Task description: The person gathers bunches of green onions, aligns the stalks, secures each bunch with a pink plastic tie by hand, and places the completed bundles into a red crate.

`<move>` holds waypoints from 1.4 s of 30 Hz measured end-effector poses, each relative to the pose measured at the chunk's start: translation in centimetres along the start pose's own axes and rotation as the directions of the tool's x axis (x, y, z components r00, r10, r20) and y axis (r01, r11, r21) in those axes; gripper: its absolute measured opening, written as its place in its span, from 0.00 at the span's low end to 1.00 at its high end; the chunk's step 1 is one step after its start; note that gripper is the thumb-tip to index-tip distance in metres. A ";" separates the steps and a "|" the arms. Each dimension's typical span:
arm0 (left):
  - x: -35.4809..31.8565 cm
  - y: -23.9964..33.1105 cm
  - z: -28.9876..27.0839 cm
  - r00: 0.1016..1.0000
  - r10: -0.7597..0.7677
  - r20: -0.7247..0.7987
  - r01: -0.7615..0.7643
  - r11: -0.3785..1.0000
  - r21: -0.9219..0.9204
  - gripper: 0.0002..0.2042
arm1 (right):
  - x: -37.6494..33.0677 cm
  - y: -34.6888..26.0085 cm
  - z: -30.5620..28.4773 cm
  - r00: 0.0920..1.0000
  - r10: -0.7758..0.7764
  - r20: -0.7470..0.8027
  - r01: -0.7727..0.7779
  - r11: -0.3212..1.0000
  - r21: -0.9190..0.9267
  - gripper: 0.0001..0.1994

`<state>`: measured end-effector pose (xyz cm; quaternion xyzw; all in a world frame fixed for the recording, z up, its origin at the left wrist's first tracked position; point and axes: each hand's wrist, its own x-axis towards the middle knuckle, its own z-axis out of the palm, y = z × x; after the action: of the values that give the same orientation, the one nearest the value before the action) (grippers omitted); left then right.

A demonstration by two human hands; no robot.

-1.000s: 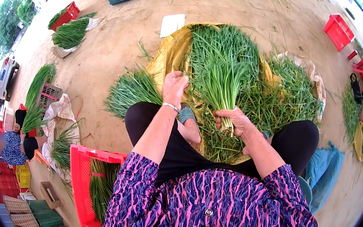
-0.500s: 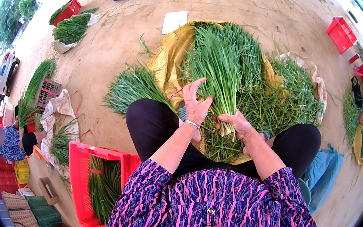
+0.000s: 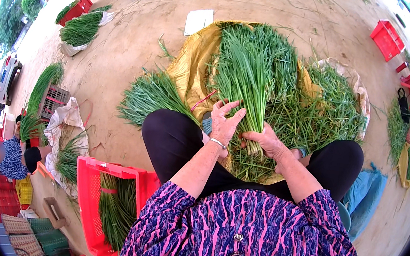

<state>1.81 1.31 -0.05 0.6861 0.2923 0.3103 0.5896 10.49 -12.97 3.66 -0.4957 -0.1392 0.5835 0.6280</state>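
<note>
A bunch of green chives (image 3: 251,82) slants up and away from me, leaf tips far and pale stem ends near. My right hand (image 3: 267,142) is closed round the stems just above their cut ends. At the bunch's left side is my left hand (image 3: 223,122), its fingers bent and apart near the stems, with a silver bangle at the wrist. Beneath lies a heap of chives (image 3: 285,61) on a yellow woven sack (image 3: 189,57). Loose trimmings (image 3: 319,114) cover the ground to the right, between and beyond my knees.
Another pile of chives (image 3: 155,96) lies by my left knee. A red crate (image 3: 88,206) holding banded chives stands at my left. A blue sheet (image 3: 368,194) is at my right. Co-workers sit at the far left and far right among more chives and crates.
My left hand has dropped slightly, and its fingers have bent in toward the stems. The right hand keeps its hold on the bunch, which has shifted a little nearer.
</note>
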 end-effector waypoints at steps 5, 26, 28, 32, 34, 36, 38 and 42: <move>0.2 -0.1 -0.5 1.000 -0.002 0.017 0.001 1.000 0.028 0.12 | -0.1 0.0 0.3 0.999 -0.044 -0.005 0.043 0.997 -0.061 0.24; 2.6 -2.8 -3.6 0.800 0.189 -0.569 -0.107 0.979 0.175 0.07 | 0.1 0.6 -1.0 1.000 0.010 0.027 -0.011 1.000 0.013 0.19; 1.5 3.8 -2.2 0.758 0.563 -0.328 -0.380 0.791 0.479 0.08 | -0.6 0.4 -1.5 1.000 -0.001 -0.005 0.001 1.000 -0.004 0.18; -0.1 3.6 -1.8 0.820 0.543 0.182 -0.552 0.664 0.505 0.09 | -0.2 0.3 -0.9 1.000 -0.002 0.017 0.002 1.000 -0.018 0.18; -0.6 3.0 -1.3 0.838 0.521 0.163 -0.516 0.660 0.546 0.09 | -0.2 0.2 -0.8 1.000 -0.009 0.013 0.009 1.000 -0.023 0.18; -0.6 2.8 -0.9 0.853 0.491 0.175 -0.499 0.673 0.546 0.10 | -0.4 0.2 -1.1 1.000 -0.009 -0.001 0.009 0.999 -0.039 0.19; -0.5 2.6 -0.9 0.868 0.465 0.174 -0.478 0.689 0.545 0.10 | -0.3 0.2 -1.2 1.000 -0.002 -0.012 0.001 0.998 -0.065 0.19; -0.5 2.1 -1.1 0.872 0.465 0.151 -0.466 0.696 0.546 0.08 | -0.5 -0.4 0.0 0.998 0.014 -0.067 -0.024 0.988 -0.153 0.20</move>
<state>0.72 1.36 2.13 0.8807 0.1876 0.3477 0.2613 10.58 -13.33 4.15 -0.5628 -0.1584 0.5604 0.5867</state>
